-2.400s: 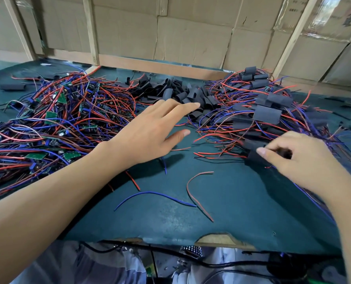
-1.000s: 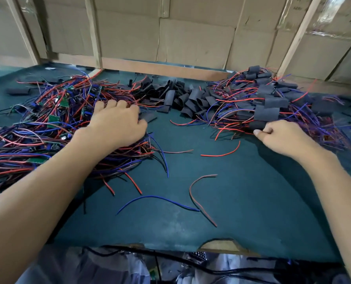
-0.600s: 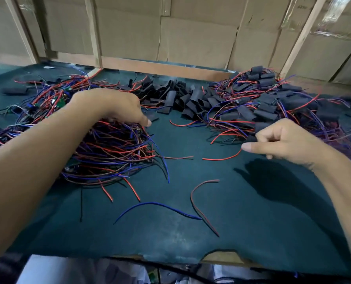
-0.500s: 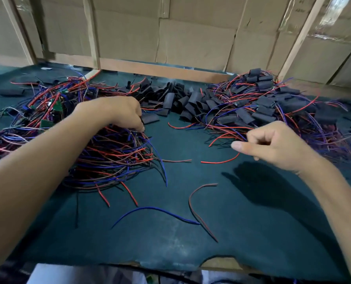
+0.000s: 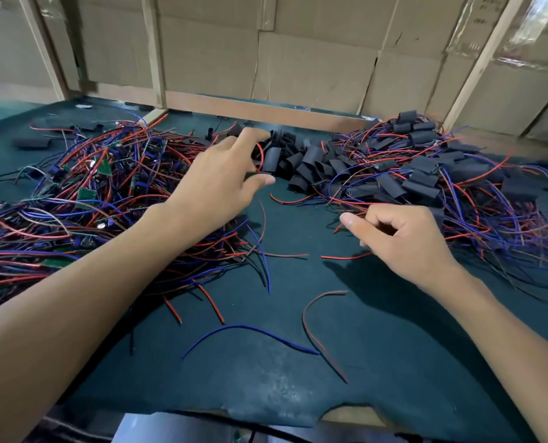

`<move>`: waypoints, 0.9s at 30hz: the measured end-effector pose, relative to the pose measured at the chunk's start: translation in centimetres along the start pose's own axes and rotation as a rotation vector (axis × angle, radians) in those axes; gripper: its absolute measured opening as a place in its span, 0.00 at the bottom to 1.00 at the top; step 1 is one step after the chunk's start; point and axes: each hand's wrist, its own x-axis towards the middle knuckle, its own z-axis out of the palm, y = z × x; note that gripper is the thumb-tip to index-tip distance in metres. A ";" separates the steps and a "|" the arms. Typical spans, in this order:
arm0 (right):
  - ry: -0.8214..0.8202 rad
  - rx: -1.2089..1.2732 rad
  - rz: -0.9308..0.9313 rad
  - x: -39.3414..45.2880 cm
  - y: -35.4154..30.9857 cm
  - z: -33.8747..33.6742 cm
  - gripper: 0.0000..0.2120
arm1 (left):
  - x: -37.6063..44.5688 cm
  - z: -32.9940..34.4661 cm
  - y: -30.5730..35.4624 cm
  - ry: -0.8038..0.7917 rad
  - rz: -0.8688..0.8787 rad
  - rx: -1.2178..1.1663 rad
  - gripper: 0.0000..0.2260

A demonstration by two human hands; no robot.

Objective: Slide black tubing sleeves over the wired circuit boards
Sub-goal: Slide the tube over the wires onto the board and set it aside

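Reaching for a sleeve, nothing gripped yet.

Nearest, bare green mat [image 5: 298, 388] with loose wire offcuts: free room between the piles. Right hand [image 5: 403, 238] hovering, fingers loosely curled, holding nothing visible. Left hand [image 5: 221, 180] spread open, fingertips just short of the black sleeve heap [image 5: 298, 164], ahead and slightly right; nearest sleeve roughly upright. Unsleeved boards [image 5: 106, 174] tangled at left, sleeved ones [image 5: 426, 174] piled right.

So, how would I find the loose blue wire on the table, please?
Look at the bare green table mat near the front edge, between the two forearms. The loose blue wire lies there in a shallow arch, apart from both heaps. Its only close neighbour is a curved reddish-brown wire.
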 end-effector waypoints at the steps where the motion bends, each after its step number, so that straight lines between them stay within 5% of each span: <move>1: 0.007 0.026 0.012 0.0 -0.1 0.1 0.23 | -0.1 0.2 0.2 0.005 0.015 -0.082 0.24; 6: 0.027 0.183 0.080 0.0 -2.0 1.1 0.08 | -1.5 1.9 2.3 -0.021 0.178 -0.316 0.22; 13: -0.053 0.356 0.177 0.2 -3.1 1.8 0.05 | -2.3 3.5 5.0 -0.124 0.225 -0.723 0.28; 18: -0.069 0.370 0.132 0.1 -2.8 0.7 0.06 | -2.4 2.5 4.3 -0.217 0.189 -0.350 0.23; 23: 0.110 0.389 0.159 0.3 -2.4 0.7 0.11 | -2.1 1.9 4.6 -0.367 0.237 -0.126 0.11; 27: 0.196 0.148 0.192 0.5 -1.5 -0.1 0.11 | -1.9 1.8 5.1 -0.198 0.259 -0.162 0.09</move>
